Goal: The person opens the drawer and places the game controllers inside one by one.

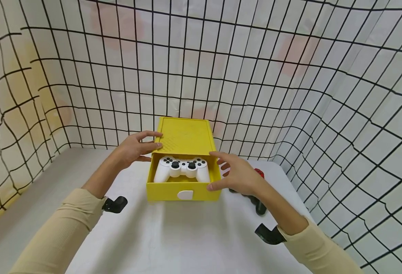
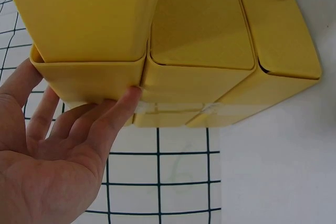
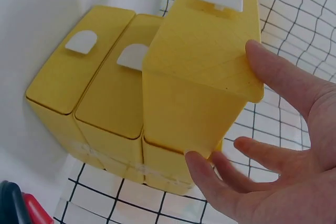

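A yellow drawer cabinet (image 1: pixel 187 133) stands on the white surface, its top drawer (image 1: pixel 166 192) pulled out towards me. Inside that drawer lies a white game controller (image 1: pixel 183 164) with black sticks. My left hand (image 1: pixel 134 148) rests on the cabinet's left side and top edge, fingers extended. At the right, my right hand (image 1: pixel 240 175) has its thumb on the drawer's front corner and its index fingertip by the cabinet's top corner. In the right wrist view, two lower drawers (image 3: pixel 110 108) with white half-round knobs are closed.
A dark object with a red part (image 1: pixel 260 207) lies right of the cabinet, partly hidden by my right forearm. Black wire grid (image 1: pixel 187 72) with white sheeting behind it encloses the back and both sides. The white tabletop (image 1: pixel 187 243) extends in front of the cabinet.
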Tool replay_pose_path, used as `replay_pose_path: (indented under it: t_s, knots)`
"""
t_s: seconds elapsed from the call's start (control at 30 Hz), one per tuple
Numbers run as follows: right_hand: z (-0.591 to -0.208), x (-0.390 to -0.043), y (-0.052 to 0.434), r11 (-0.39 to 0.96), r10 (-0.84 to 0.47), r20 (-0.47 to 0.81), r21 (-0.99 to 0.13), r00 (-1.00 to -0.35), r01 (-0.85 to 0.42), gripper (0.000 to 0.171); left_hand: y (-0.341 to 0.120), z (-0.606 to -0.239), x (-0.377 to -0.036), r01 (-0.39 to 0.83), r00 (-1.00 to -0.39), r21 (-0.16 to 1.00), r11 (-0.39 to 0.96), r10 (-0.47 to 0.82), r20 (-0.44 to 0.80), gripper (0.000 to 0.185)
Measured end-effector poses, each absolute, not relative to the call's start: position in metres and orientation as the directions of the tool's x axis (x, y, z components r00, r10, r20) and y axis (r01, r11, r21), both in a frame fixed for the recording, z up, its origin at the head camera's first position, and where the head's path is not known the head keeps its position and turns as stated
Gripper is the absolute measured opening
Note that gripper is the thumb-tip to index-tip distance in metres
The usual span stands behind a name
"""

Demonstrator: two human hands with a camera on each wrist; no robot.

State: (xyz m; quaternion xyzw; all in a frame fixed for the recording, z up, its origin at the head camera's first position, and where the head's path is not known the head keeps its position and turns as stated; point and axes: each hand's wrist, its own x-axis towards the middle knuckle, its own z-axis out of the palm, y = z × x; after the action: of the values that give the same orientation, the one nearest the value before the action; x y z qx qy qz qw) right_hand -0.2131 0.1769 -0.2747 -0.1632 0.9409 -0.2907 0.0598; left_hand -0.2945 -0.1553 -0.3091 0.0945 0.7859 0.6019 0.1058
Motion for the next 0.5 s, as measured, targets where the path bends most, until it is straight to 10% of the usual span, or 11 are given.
replay_pose_path:
  t_s: [0.5]
  knots:
    - [-0.275, -0.227, 0.176, 0.784, -0.293, -0.079, -0.59, -0.953, -0.192, 0.097, -0.155, -0.31, -0.295, 0.022, -0.959, 0.965, 0.263, 0.279, -0.055, 0.056]
